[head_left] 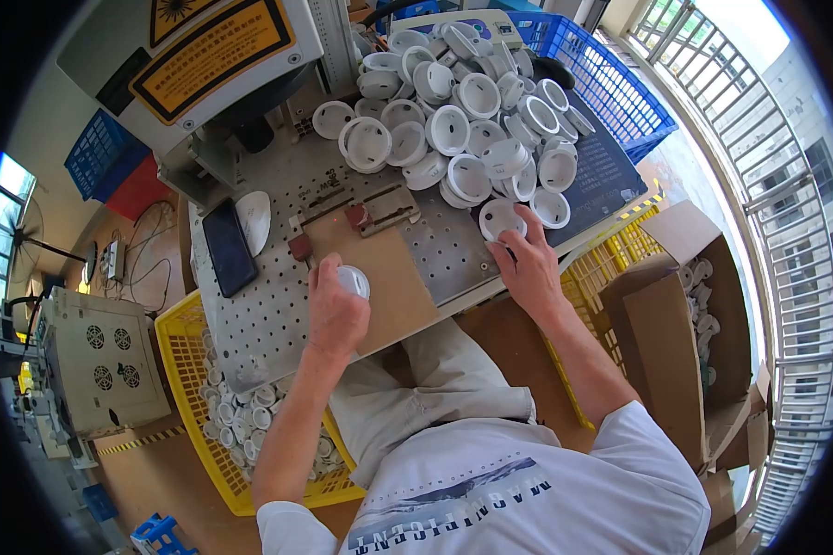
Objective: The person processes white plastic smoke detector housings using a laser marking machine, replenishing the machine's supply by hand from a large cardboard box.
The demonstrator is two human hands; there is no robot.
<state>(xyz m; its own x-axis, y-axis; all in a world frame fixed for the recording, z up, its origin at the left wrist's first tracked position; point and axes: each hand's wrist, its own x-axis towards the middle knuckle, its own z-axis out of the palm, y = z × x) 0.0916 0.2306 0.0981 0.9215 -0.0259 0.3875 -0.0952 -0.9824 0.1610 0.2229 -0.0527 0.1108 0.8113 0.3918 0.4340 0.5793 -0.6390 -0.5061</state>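
My left hand [336,310] is closed around a white round plastic cap [354,280], held over the brown board [389,268] on the perforated metal work plate [278,319]. The fingers of my right hand [530,266] grip the rim of another white cap [498,218] at the front edge of a large pile of similar white caps [467,125]. Several of these show small dark slots and holes inside. Just beyond my left hand, a metal stop with reddish-brown blocks [359,218] lies at the board's far edge.
A phone [229,248] and a white oval piece [254,222] lie at the left. The machine head with warning labels [215,57] overhangs the back left. A yellow basket of white parts [183,370] stands below left; a cardboard box [666,342] and a blue basket [652,116] are at right.
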